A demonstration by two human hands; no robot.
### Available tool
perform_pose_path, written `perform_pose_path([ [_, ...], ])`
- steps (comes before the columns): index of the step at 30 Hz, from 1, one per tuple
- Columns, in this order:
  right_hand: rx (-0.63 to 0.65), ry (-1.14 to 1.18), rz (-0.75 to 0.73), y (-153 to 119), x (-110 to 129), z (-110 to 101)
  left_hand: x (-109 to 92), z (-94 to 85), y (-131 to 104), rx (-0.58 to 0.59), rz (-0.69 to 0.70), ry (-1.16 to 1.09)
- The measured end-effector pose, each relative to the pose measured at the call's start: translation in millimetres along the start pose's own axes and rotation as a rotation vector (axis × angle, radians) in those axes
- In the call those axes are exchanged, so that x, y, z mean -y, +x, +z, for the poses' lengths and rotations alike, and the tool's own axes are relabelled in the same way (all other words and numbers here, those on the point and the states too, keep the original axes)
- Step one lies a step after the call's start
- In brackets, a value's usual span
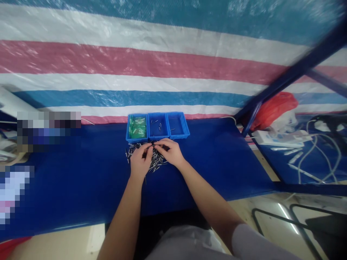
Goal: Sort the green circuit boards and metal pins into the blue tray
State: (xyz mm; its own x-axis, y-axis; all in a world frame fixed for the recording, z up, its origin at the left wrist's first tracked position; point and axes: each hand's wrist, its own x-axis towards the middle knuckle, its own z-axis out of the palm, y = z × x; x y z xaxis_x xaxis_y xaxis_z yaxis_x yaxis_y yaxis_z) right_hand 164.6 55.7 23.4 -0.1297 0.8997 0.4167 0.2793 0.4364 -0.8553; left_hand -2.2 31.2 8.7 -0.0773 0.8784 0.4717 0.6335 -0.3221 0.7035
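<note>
A pile of thin dark and silvery metal pieces (155, 163) lies on the blue table, in front of three joined blue bins. My left hand (140, 159) is over the pile's left part, thumb and fingers bent. My right hand (171, 151) reaches over its right part, its fingertips close to those of the left. Both look pinched, but whatever is between the fingertips is too small to name. The left bin (127, 134) holds green packets (138, 127). A few small pieces lie in the middle bin (158, 138) and in the right bin (184, 126).
A striped plastic sheet (162, 65) hangs behind the blue table (217, 162). On the right are a dark metal frame (252, 117), a red bag (279, 106), a white power strip (282, 138) and cables. A chair frame (279, 218) stands at the lower right.
</note>
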Motion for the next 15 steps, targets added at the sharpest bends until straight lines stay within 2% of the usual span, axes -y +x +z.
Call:
perform_pose_path([
  [15,-0.003,-0.014,-0.069,-1.5,-2.5,1.3,-0.3,0.8,-1.2,-0.004,-0.028,0.032],
])
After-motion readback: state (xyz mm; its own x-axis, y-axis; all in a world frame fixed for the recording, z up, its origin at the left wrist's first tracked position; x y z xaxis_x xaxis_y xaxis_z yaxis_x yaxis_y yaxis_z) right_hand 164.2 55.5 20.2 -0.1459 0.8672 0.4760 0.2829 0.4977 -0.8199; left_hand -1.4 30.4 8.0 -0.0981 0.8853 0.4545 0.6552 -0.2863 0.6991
